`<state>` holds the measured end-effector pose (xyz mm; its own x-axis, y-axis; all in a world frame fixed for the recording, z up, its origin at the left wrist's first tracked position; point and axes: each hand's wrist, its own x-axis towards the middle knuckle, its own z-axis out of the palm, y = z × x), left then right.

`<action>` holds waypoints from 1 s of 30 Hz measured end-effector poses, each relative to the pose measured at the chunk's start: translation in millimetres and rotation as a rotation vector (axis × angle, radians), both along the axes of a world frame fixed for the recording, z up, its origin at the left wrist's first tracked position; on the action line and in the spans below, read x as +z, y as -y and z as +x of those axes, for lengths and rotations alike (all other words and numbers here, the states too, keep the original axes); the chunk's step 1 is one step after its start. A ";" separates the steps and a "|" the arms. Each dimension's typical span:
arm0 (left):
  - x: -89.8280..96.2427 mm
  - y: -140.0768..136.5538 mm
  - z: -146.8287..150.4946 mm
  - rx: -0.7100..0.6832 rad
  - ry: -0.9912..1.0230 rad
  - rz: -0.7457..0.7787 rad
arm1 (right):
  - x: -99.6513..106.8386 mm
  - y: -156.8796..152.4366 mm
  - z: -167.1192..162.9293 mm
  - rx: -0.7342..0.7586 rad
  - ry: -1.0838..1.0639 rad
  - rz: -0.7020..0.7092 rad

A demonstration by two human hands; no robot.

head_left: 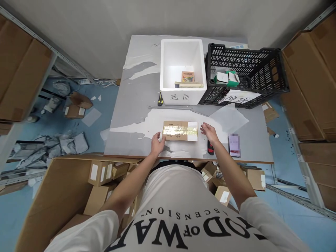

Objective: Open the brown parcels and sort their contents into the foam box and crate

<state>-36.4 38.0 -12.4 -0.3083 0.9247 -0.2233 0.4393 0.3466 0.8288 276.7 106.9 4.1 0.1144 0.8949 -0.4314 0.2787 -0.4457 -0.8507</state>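
A small cardboard box [168, 133] lies on the table in front of me, with shiny tape along its top, dark handwriting and a white label at its right end. My left hand [157, 144] is at the box's lower left corner, thumb and fingers apart; whether the thumb touches the cardboard I cannot tell. Just off the right end, my right hand [209, 132] is open with its fingers spread and nothing in them. Below that hand lies a red and black utility knife [210, 148]. A phone [234, 145] with a lit screen rests to its right.
A white foam box [183, 97] with small boxes inside stands at the back of the table [139, 87]. Right of it is a black plastic crate [246, 56] holding green-and-white boxes. A yellow-black cutter [160, 99] lies nearby. A large carton [63, 182] of parcels stands below left.
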 end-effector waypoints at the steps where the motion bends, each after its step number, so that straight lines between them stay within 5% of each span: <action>1: 2.8 -2.7 -0.5 -0.035 -0.082 0.057 | -5.4 9.9 9.1 -0.009 0.137 0.030; 3: 11.1 -11.2 1.4 -0.155 -0.222 0.160 | -18.2 33.8 27.1 0.008 0.460 0.024; 6: 26.9 -30.7 12.7 -0.465 -0.416 0.206 | -38.9 68.3 43.3 0.077 0.739 -0.170; 11: 40.0 -61.0 40.4 -0.897 -0.671 0.147 | -58.4 86.5 38.0 0.101 0.742 -0.348; 14: 36.9 -68.3 48.5 -0.936 -0.707 0.139 | -53.4 82.8 33.6 0.049 0.547 -0.293; 20: 31.9 -69.5 48.6 -0.885 -0.662 0.168 | -20.9 87.3 27.0 -0.008 -0.244 -0.046; 30: 33.7 -68.9 48.6 -0.866 -0.667 0.172 | 3.1 102.9 17.8 -0.046 -0.303 0.020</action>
<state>12.2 106.9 21.3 0.4473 0.8887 -0.1010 0.8542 -0.3910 0.3428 294.4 4.0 7.2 0.0241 0.9003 -0.4346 -0.0091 -0.4345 -0.9006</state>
